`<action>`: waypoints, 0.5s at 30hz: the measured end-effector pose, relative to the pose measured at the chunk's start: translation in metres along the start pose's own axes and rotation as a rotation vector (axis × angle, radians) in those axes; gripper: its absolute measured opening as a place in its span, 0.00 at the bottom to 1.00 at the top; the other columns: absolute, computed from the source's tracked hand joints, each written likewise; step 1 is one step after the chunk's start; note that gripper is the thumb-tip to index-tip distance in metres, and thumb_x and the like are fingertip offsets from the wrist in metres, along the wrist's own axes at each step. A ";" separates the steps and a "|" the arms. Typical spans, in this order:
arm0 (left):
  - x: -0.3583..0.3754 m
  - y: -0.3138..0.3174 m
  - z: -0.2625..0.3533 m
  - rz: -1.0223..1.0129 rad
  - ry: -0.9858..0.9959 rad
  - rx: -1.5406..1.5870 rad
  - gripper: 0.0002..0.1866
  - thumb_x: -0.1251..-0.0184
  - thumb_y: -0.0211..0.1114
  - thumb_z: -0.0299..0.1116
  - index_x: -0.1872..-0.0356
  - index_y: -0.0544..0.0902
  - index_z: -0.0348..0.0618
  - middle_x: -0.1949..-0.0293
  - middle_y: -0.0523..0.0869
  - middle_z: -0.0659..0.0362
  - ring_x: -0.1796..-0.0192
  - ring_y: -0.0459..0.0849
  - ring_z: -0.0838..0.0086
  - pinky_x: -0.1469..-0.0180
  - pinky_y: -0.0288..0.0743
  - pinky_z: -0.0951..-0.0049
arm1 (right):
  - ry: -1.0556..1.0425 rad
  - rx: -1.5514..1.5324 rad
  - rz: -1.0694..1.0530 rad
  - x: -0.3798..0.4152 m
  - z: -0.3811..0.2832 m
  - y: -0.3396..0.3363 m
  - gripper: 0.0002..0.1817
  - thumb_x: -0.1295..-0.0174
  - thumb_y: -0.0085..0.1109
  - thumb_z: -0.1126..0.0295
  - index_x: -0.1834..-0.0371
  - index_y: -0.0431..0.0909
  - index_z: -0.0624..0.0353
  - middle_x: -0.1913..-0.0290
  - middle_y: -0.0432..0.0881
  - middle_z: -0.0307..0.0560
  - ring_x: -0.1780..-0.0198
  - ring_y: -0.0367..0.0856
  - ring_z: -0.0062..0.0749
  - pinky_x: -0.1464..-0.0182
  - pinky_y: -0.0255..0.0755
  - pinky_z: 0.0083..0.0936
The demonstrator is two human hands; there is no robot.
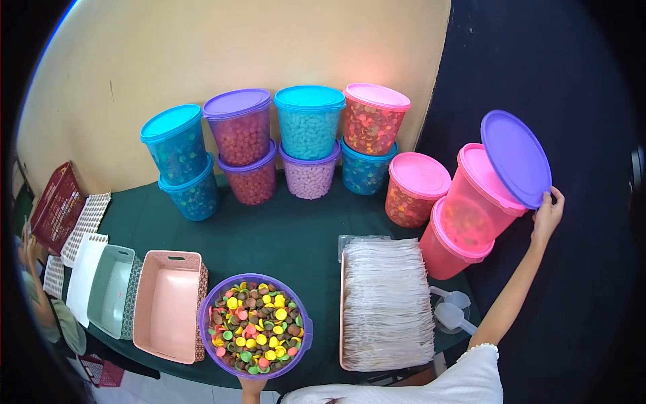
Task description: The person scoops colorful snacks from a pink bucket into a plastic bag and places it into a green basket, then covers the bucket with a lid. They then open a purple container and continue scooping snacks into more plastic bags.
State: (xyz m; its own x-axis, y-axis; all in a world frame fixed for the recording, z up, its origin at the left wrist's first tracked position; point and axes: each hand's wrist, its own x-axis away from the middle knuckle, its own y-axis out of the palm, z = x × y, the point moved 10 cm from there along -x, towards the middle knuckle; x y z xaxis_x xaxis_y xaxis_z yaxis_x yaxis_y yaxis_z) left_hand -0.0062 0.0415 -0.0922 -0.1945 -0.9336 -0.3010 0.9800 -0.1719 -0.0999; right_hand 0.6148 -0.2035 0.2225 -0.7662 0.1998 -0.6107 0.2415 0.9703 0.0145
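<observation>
The right hand (548, 214) is pinching the lid (517, 159) by its rim, the long axis running from 5 to 11 o'clock, while the left hand (252, 388) is meeting the bowl (307, 332) at 6 o'clock, fingers hidden, grip unclear.

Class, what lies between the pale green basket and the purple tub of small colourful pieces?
In the head view, a pink basket lies between the pale green basket and the purple tub.
</observation>
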 end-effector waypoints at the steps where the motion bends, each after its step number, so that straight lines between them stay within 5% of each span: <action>1: 0.001 0.002 -0.007 0.002 0.011 -0.029 0.31 0.56 0.69 0.29 0.49 0.67 0.36 0.50 0.73 0.54 0.50 0.74 0.67 0.47 0.65 0.67 | -0.021 0.057 0.003 -0.002 -0.002 -0.004 0.12 0.43 0.48 0.71 0.56 0.69 0.58 0.78 0.73 0.40 0.84 0.63 0.15 0.85 0.57 0.16; 4: -0.002 0.001 -0.021 0.003 0.050 -0.138 0.30 0.56 0.69 0.30 0.49 0.67 0.36 0.50 0.73 0.55 0.50 0.74 0.67 0.47 0.66 0.68 | -0.025 0.224 0.016 -0.003 -0.002 -0.004 0.14 0.43 0.47 0.68 0.55 0.69 0.62 0.66 0.79 0.53 0.68 0.76 0.28 0.66 0.68 0.24; 7: 0.009 -0.006 -0.024 -0.014 -0.013 -0.223 0.31 0.57 0.70 0.31 0.49 0.67 0.36 0.51 0.74 0.56 0.50 0.74 0.68 0.48 0.66 0.69 | -0.008 0.267 -0.024 -0.008 0.017 0.004 0.15 0.43 0.47 0.68 0.55 0.69 0.63 0.64 0.79 0.56 0.61 0.78 0.35 0.57 0.68 0.27; 15: 0.004 0.002 -0.029 -0.036 -0.066 -0.053 0.31 0.56 0.69 0.27 0.48 0.67 0.36 0.50 0.73 0.55 0.50 0.73 0.68 0.48 0.68 0.69 | -0.130 0.358 -0.077 0.013 -0.001 0.013 0.15 0.39 0.44 0.60 0.60 0.69 0.61 0.78 0.74 0.48 0.75 0.71 0.28 0.68 0.65 0.26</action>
State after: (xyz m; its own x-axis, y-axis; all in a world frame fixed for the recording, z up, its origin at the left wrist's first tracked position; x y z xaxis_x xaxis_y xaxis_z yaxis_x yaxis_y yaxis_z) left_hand -0.0058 0.0469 -0.1208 -0.2246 -0.9462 -0.2329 0.9686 -0.1906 -0.1597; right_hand 0.6070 -0.1877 0.2157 -0.7136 0.0870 -0.6951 0.3967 0.8681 -0.2986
